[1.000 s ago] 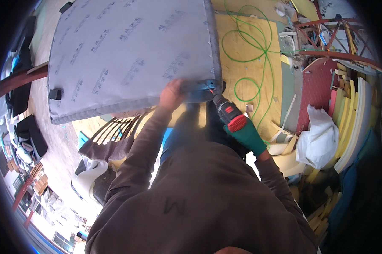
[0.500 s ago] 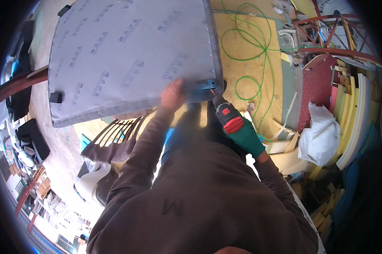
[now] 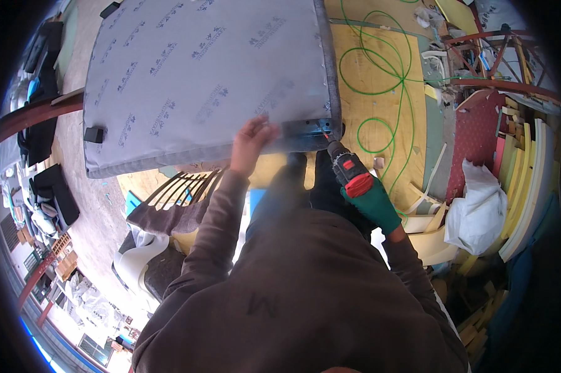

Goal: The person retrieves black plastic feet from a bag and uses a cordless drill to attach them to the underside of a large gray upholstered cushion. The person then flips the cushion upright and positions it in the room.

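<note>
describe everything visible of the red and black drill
The drill is black and red, apparently plastic-bodied, with a slim orange-red bit. It slants, nose toward the dark, holed strip along the edge of the upholstered piece; whether the bit touches it is unclear. The green-gloved right hand holds it, hiding the handle.

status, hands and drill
Green-gloved right hand grips red-black drill, bit at dark-blue strip. Bare left hand over grey fabric panel. Thin green hose off right.

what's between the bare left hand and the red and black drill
In the head view, a dark glossy strip at the near right corner of the grey upholstered piece lies between the left hand and drill.
</note>
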The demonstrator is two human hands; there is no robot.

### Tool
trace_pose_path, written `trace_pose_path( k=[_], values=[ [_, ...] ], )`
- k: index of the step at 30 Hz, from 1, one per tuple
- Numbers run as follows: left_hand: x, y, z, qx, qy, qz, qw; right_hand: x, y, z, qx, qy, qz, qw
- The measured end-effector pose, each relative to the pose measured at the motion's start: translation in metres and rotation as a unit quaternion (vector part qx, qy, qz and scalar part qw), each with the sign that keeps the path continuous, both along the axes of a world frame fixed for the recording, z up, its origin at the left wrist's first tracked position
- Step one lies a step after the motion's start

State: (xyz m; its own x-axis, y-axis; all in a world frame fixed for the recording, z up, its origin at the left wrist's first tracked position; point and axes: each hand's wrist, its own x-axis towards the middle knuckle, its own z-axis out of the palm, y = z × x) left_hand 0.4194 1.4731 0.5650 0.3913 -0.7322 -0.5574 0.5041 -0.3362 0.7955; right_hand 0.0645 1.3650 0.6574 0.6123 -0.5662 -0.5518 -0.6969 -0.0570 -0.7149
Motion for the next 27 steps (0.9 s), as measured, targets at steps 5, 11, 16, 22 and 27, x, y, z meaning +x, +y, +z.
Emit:
trace_pose_path(
  k=[5, 11, 16, 22, 27],
  values=[
    [-0.003, -0.006, -0.001, -0.007, 0.054, 0.021, 0.998, -0.001, 0.0, -0.001, -0.01, 0.019, 0.012, 1.0],
    [-0.004, -0.01, -0.008, -0.001, -0.015, 0.015, 1.0, -0.004, 0.005, -0.01, -0.014, -0.025, -0.031, 0.999],
    [-0.004, -0.013, -0.01, -0.036, -0.047, -0.007, 0.998, -0.006, 0.002, -0.012, -0.04, -0.061, -0.003, 0.997],
    [-0.016, -0.019, 0.002, 0.001, -0.354, -0.133, 0.926, -0.017, 0.011, -0.031, -0.016, -0.04, -0.031, 0.999],
    [-0.01, -0.026, 0.006, -0.091, -0.428, -0.132, 0.89, -0.017, 0.016, -0.044, -0.119, -0.088, 0.006, 0.989]
  ],
)
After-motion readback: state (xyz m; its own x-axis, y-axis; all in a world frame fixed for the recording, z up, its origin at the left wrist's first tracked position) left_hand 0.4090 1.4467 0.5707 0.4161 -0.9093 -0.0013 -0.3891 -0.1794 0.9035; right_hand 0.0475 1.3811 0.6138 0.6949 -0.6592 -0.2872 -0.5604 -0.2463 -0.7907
